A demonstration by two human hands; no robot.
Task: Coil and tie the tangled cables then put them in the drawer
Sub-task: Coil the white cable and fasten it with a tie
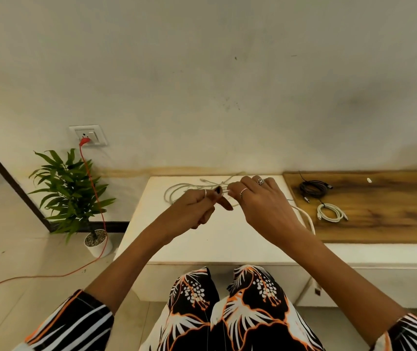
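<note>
Head view shows the low white bench [202, 239], then the brown wooden board [379, 224] at right with a coiled black cable [312, 187] and a coiled white cable [330, 212]. We pinch the loose whitish cable [177, 192] with left hand [197, 206] and right hand [260, 201]. If the pinch loosens, we think the knot may slip and the loops may spread.

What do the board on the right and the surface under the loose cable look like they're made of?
The board looks like wood with a smooth, slightly glossy finish: brown streaked grain shows. The white surface under the pale cable looks matte and rounded at its edges, perhaps padded or painted; the picture cannot settle which.
</note>
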